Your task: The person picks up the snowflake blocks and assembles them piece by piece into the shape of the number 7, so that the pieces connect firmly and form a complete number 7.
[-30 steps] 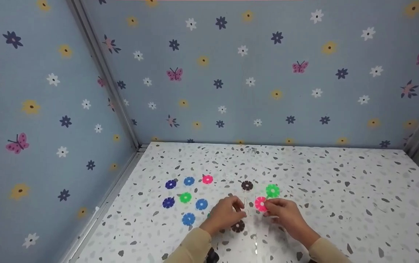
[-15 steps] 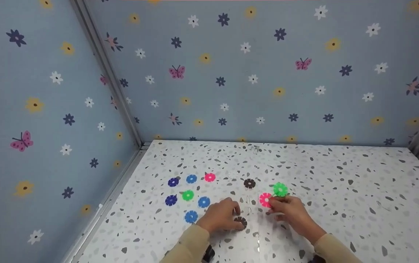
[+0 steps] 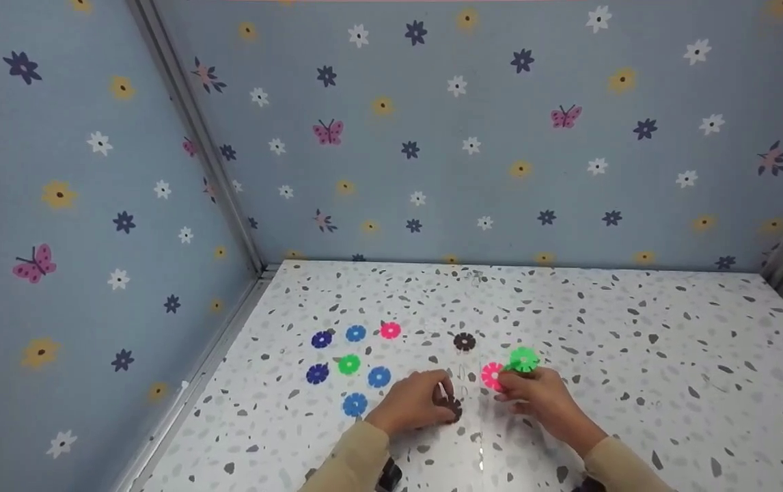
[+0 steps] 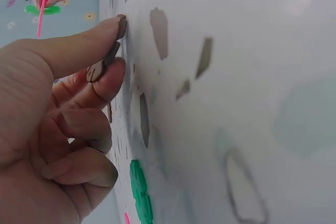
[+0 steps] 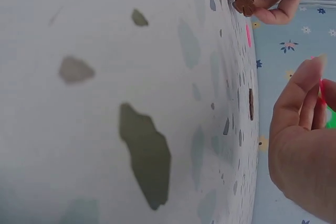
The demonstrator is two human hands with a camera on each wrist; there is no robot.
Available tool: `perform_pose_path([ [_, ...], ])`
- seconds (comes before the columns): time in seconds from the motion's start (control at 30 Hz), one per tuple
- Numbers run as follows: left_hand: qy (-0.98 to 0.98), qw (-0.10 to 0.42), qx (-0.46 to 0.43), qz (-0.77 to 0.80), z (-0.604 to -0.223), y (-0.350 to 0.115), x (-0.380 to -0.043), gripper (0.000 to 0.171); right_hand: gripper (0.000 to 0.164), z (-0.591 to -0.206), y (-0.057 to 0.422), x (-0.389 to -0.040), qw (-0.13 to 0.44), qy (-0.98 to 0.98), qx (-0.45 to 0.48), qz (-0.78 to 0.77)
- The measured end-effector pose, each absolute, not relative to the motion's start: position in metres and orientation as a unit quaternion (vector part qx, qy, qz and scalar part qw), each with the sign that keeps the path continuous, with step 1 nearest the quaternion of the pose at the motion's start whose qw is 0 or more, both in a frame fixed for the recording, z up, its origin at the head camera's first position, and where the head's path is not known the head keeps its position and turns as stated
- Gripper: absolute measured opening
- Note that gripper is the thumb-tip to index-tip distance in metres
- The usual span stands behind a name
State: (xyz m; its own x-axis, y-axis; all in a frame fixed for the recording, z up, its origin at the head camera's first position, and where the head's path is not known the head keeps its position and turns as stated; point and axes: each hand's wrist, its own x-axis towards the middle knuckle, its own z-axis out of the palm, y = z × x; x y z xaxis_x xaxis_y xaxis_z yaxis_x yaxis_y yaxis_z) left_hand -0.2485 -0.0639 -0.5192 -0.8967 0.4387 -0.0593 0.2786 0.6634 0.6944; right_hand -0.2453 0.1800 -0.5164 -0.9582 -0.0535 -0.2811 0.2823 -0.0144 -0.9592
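Observation:
Between thumb and fingertips, my left hand [image 3: 408,403] pinches a dark brown notched plastic disc [image 3: 456,410]. The left wrist view has this brown disc [image 4: 107,64] tipped on edge right at the tabletop. My right hand [image 3: 545,403] holds a pink notched disc [image 3: 492,376] and a bright green notched disc [image 3: 524,359]. In the left wrist view the pink disc [image 4: 41,17] stands crosswise to the green disc [image 4: 51,10], joined at their edges. The right fingers hide part of both. Another brown disc [image 3: 464,342] lies flat beyond the hands.
Left of my hands lie several loose notched discs, among them a blue disc [image 3: 379,376], a green disc [image 3: 349,364] and a pink disc [image 3: 390,331]. A darker green disc [image 4: 140,192] lies near the left hand. A flowered wall [image 3: 432,184] closes off the speckled table [image 3: 637,342].
My left hand has come down onto the nearer brown disc and pinched it, tipping it up. The right hand has shifted slightly right with the joined pink and green discs.

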Motion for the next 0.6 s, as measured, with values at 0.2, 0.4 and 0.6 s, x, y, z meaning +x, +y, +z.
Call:
perform_pose_path([
  [0.2, 0.879, 0.085, 0.181, 0.432, -0.523, -0.064, -0.250, 0.017, 0.031, -0.518, 0.179, -0.240, 0.133, 0.665, 0.069, -0.732],
  [0.4, 0.852, 0.033, 0.199, 0.483, -0.520, -0.056, -0.250, 0.010, 0.029, -0.518, 0.177, -0.242, 0.117, 0.663, 0.084, -0.735],
  [0.6, 0.857, -0.034, 0.227, 0.462, -0.517, -0.051, -0.248, 0.009, 0.027, -0.518, 0.171, -0.244, 0.105, 0.669, 0.099, -0.730],
])
